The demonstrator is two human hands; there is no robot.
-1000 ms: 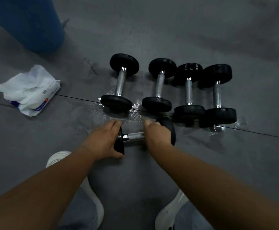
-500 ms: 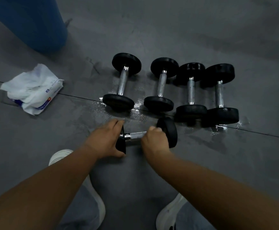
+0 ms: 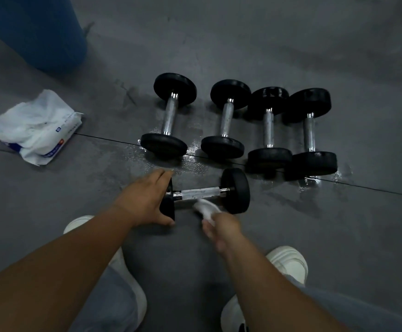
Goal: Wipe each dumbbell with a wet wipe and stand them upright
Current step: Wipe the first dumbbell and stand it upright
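Note:
A black dumbbell with a chrome handle [image 3: 201,192] lies crosswise on the grey floor just in front of me. My left hand [image 3: 145,200] grips its left head. My right hand [image 3: 221,226], blurred, sits just below the handle and holds a crumpled white wet wipe [image 3: 206,208] that touches the handle's underside. Behind it, several more black dumbbells lie on their sides in a row, from the leftmost dumbbell [image 3: 170,115] to the rightmost dumbbell [image 3: 310,131].
An open pack of wet wipes [image 3: 37,128] lies on the floor at the left. A blue barrel [image 3: 32,29] stands at the back left. Wet patches shine on the floor [image 3: 195,161] around the dumbbells. My white shoes [image 3: 288,262] are near the bottom edge.
My right hand has come off the handle and drawn back toward me with the wipe, baring the chrome handle. The left hand stays on the left head.

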